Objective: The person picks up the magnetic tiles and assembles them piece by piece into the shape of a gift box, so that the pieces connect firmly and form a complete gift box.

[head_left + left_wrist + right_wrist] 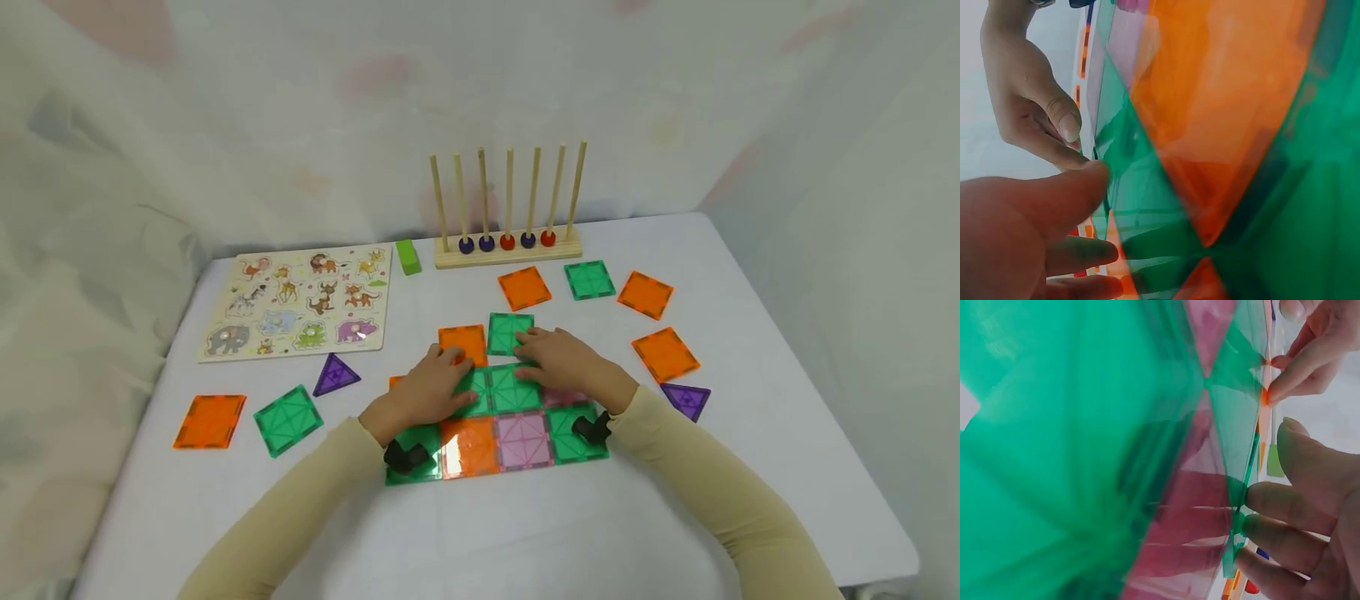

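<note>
Square see-through magnetic tiles form a flat grid on the table. My left hand lies over its left part, fingertips on an orange tile in the back row and thumb over a green tile. My right hand reaches in from the other side. Its fingertips rest at the right edge of a green tile that sits slightly askew behind the grid, while the thumb is over another green tile. In the right wrist view its fingers are spread along the tile edges. Palms hide some tiles.
Loose orange tiles, green tiles and purple triangles lie on both sides. Behind stand a wooden bead rack with upright rods, a green block and an animal puzzle board.
</note>
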### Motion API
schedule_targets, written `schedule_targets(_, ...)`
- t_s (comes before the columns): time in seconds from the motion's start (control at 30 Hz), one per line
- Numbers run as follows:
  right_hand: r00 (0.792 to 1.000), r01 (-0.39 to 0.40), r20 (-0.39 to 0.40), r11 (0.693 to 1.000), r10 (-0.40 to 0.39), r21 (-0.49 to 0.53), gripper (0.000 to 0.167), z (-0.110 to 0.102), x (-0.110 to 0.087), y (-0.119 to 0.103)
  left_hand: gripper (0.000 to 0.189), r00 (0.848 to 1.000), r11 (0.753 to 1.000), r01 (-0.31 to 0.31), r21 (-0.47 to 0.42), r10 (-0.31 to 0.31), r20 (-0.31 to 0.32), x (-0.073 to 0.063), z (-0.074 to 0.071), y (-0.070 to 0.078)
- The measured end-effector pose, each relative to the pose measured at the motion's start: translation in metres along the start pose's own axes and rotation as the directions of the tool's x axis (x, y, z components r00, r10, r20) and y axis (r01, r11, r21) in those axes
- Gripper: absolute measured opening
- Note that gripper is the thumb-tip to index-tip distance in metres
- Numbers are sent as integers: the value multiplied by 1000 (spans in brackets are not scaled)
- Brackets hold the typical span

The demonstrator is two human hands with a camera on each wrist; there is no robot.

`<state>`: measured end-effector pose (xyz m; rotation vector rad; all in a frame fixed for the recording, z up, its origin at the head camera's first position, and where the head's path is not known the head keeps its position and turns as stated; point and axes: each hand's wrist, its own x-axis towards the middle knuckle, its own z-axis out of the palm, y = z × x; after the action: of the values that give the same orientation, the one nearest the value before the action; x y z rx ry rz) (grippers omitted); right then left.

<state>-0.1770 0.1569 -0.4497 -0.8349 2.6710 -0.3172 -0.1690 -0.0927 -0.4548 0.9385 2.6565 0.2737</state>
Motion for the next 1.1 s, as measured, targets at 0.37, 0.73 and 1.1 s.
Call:
schedule_targets(0.37,997,80,7,997,-80,-18,55,5,-4,-4,67,999,999,0,-42,-2,-46,-10,13,-2)
schedule_targets(0.73,997,77,22,996,-78,43,57,10,-14,3,67,998,994,20,-108,-25,-54,-10,19,1)
schedule_targets(1.1,916,-388,-85,920,392,54,58,-33,-91,72,67,994,987,20,-160,-36,-102,-8,25,-1)
